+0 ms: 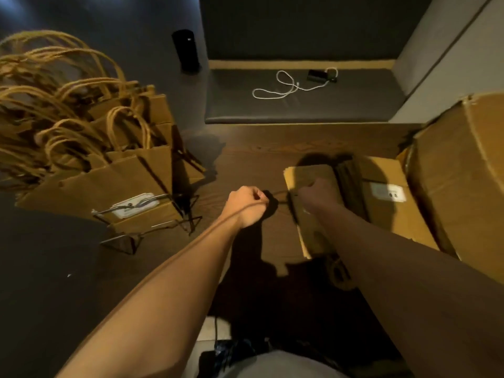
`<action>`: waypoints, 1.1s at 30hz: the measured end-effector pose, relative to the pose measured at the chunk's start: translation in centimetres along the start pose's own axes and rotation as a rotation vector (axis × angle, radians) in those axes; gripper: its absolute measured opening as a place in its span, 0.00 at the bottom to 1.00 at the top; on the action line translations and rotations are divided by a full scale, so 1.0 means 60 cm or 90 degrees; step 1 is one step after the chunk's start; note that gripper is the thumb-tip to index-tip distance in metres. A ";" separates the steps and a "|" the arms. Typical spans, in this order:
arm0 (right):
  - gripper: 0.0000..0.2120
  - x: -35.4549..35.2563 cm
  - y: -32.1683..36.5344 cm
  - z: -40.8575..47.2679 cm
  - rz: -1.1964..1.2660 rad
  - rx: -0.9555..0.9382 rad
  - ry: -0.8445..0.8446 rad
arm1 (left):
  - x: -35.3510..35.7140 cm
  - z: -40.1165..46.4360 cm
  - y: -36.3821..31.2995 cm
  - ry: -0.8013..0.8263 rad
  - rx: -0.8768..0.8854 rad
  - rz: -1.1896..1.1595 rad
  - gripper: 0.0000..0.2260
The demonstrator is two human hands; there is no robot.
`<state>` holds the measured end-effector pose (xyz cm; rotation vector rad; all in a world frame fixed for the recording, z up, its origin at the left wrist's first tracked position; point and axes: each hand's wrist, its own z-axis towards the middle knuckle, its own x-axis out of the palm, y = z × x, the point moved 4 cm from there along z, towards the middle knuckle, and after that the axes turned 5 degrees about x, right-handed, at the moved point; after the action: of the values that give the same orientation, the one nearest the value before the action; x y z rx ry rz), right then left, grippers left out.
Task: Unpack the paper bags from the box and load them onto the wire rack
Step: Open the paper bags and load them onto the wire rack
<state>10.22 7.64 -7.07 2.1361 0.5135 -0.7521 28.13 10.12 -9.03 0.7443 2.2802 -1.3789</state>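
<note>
Paper bags (308, 203) in a flat bundle lie on the floor (245, 159), beside the box (461, 170). Right hand (316, 193) grasps the bundle; left hand (249, 205) pinches its dark strap (278, 196). More bags fill the wire rack (152, 219) at left.

The left hand (249, 205) was curled into a fist around a thin dark strap (278, 198) running across to the bundle of flat paper bags (308, 208). The right hand (316, 193) gripped that bundle at its near edge, over the wooden floor (253, 159). Just right of the right hand lay the cardboard box (387, 203). Well left of the left hand stood the wire rack (152, 227), packed with upright handled bags (109, 175).
</note>
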 end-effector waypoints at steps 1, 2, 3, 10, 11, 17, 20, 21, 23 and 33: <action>0.15 -0.016 -0.023 0.008 -0.015 0.033 -0.005 | 0.025 0.007 -0.007 0.021 -0.016 -0.009 0.08; 0.15 -0.028 -0.042 0.015 -0.026 0.062 0.000 | 0.047 0.013 -0.012 0.038 -0.029 -0.014 0.09; 0.15 -0.038 -0.060 0.022 -0.038 0.081 0.004 | 0.068 0.015 -0.017 0.048 -0.044 -0.018 0.11; 0.14 -0.067 -0.145 0.069 -0.043 0.127 0.063 | 0.180 0.023 -0.046 0.102 -0.110 -0.073 0.14; 0.14 -0.069 -0.153 0.074 -0.044 0.130 0.079 | 0.193 0.026 -0.048 0.107 -0.123 -0.091 0.15; 0.15 -0.077 -0.169 0.091 -0.035 0.122 0.053 | 0.217 0.023 -0.068 0.110 -0.169 -0.116 0.21; 0.09 -0.077 -0.171 0.097 -0.041 0.126 0.057 | 0.213 0.027 -0.066 0.087 -0.186 -0.090 0.23; 0.10 -0.076 -0.169 0.097 -0.054 0.127 0.062 | 0.212 0.030 -0.065 0.079 -0.191 -0.097 0.23; 0.12 -0.073 -0.160 0.095 -0.075 0.116 0.069 | 0.207 0.032 -0.063 0.071 -0.193 -0.115 0.22; 0.05 -0.091 -0.129 0.086 0.091 0.124 0.029 | 0.188 0.042 -0.053 0.065 -0.162 -0.227 0.04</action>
<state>-0.05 7.61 -10.37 2.3467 0.3177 -0.6986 17.39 9.42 -14.30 0.3447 2.7020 -1.1751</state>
